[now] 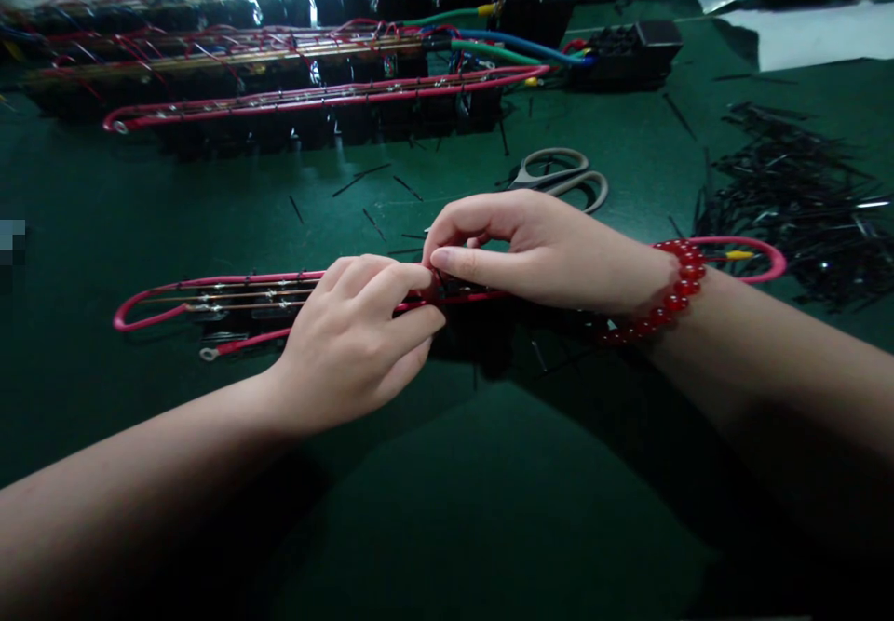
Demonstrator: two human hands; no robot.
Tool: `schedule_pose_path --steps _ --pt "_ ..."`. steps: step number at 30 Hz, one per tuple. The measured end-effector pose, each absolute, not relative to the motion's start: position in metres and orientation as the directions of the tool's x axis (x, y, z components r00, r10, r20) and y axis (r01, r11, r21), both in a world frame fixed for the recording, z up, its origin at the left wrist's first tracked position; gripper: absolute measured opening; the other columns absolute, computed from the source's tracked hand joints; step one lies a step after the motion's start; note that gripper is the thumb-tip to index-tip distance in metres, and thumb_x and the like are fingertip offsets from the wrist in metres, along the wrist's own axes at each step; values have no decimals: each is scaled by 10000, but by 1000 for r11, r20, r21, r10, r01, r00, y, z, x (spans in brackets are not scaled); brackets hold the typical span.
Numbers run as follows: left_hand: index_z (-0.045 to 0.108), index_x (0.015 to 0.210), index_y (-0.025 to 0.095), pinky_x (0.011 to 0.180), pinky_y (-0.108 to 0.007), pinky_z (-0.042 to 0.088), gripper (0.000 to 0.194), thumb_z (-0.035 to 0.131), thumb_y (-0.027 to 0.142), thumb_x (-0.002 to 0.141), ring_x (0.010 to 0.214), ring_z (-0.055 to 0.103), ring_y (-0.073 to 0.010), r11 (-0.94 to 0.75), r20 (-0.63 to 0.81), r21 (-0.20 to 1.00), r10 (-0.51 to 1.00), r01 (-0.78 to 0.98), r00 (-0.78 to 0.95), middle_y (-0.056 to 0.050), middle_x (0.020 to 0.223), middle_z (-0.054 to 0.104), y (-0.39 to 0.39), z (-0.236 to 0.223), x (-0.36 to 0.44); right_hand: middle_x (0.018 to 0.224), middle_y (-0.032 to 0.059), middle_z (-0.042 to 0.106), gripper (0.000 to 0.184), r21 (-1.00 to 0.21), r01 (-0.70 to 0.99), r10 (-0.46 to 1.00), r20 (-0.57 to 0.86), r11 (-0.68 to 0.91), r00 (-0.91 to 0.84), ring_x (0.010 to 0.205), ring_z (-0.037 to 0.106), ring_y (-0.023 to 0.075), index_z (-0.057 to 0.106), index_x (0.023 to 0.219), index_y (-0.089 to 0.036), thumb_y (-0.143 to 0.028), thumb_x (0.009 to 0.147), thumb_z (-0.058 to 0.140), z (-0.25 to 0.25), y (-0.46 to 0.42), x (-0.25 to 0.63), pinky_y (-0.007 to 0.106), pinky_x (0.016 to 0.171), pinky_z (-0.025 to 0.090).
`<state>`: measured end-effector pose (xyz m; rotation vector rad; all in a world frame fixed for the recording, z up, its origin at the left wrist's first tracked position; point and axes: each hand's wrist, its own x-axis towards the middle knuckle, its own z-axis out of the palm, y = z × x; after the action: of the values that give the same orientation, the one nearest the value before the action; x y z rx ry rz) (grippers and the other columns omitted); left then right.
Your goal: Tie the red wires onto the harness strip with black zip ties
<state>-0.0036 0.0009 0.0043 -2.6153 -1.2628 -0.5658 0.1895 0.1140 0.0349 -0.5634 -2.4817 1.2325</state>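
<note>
In the head view a long, narrow wired assembly (265, 297) lies across the green table, with brass-coloured rods and a pink cable (143, 303) looped around it. A ring terminal (209, 354) ends the cable at the left. My left hand (359, 332) is closed over the middle of the assembly, fingers bent around the pink cable. Just right of it, my right hand (517, 249), wearing a red bead bracelet (676, 290) at the wrist, has thumb and forefinger pinched together close to the left fingertips. Whatever sits in that pinch is hidden.
Scissors (555, 179) with grey handles lie beyond my right hand. A pile of black cable ties (796, 202) spreads at the right, with loose black strips (373, 222) scattered nearby. Similar wired assemblies (314, 95) line the back, beside a black connector block (632, 58).
</note>
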Motion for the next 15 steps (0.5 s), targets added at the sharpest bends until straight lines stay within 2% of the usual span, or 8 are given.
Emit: schedule_pose_path --steps 15 --pt "683 916 202 827 -429 456 88 597 191 901 994 556 -266 -624 419 1 710 782 566 -92 1118 604 1 5 -3 837 25 661 199 -787 176 459 149 591 -876 771 569 116 684 930 -106 -248 942 545 34 114 189 244 696 438"
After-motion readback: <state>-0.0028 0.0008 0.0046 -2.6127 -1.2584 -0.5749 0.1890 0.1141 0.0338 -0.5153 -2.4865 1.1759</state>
